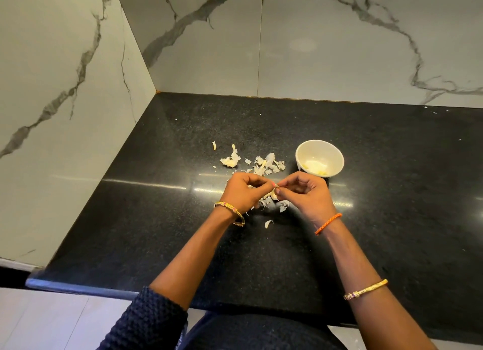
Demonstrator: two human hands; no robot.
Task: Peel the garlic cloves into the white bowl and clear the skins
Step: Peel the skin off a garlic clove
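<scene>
Both hands, left hand [243,190] and right hand [303,192], are pinching one garlic clove [271,194] above the desk [392,192], mid-peel. Next it's probably going into the white bowl [319,158] nearby; skins [261,164] are waiting.

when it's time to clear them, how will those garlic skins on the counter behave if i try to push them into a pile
The garlic skins look thin, curled and papery, so they are probably very light and floppy. Scattered in small flakes over the glossy black counter, they will likely slide easily but may flutter off or cling to fingers. A flat sweeping palm probably gathers them better than pinching.
</scene>
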